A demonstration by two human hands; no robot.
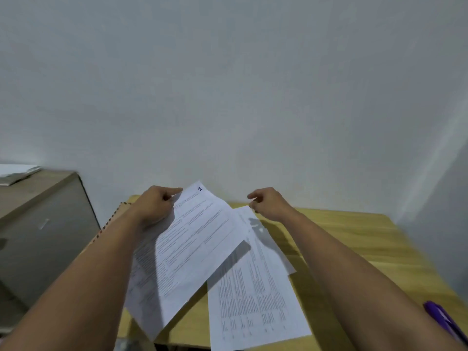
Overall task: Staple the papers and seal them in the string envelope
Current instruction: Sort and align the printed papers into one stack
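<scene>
My left hand (154, 206) grips printed white sheets (192, 239) by their top left corner and holds them lifted and tilted over the wooden table (354, 239). A handwritten "1" marks the top sheet's far corner. More printed sheets (253, 300) lie flat on the table to the right. My right hand (266, 202) pinches the far corner of these lying sheets. The brown string envelope (111, 224), with a striped edge, shows only partly under my left forearm. A purple stapler (445, 320) lies at the table's right edge, partly out of frame.
A grey cabinet (38, 236) stands to the left of the table, with white papers (17, 172) on top. A plain white wall rises right behind the table.
</scene>
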